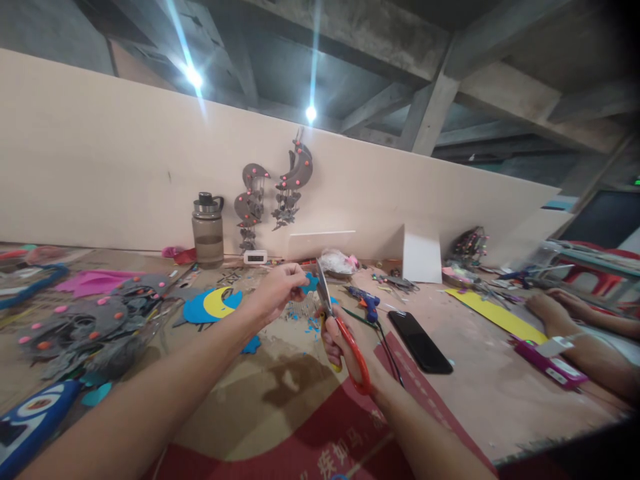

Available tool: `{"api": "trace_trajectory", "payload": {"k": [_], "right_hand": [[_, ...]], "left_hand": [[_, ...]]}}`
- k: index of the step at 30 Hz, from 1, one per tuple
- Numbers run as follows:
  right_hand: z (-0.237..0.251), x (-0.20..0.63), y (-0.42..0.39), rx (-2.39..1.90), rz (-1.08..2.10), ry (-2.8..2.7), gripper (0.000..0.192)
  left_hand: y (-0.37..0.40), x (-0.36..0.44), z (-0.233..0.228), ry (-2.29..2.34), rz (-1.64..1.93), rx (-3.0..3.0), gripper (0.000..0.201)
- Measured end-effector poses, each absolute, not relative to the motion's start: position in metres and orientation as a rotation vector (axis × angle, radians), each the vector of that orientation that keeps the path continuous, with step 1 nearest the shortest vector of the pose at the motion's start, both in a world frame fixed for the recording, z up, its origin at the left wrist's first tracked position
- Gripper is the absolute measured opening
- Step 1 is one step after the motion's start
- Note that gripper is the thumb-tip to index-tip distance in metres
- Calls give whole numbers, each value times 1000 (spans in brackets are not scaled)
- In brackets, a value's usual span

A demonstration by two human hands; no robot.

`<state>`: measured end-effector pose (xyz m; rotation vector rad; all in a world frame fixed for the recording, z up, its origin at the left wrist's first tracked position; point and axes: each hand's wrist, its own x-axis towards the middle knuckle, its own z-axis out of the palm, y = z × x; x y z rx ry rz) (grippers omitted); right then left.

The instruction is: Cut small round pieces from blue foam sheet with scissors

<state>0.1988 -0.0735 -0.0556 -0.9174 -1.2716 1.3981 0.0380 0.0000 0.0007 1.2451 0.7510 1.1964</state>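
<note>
"State of your left hand (281, 285)?"
"Fingertips pinched together on a small blue piece (311, 283), between that hand and the blades."
"Your right hand (337, 345)?"
"Curled around the handles of the scissors (346, 333), blades pointing up beside the piece."

The scissors (345, 331) combine smooth metal blades with glossy, plastic-looking handles. Near the back edge of the bench (487, 393), the bottle (208, 237) looks smooth and translucent; toward the front edge, cardboard (215, 420) looks matt.
</note>
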Motion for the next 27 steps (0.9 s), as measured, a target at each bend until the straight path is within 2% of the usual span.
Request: {"api": "trace_trajectory", "payload": {"k": [9,27], "right_hand": [[-59,203,-64,-891,1324,-1088,49],[-59,200,-67,-877,1374,-1148,50]], "left_hand": [[-2,39,7,688,1177,1095,29],[-5,42,6,682,1185,1077,32]]}}
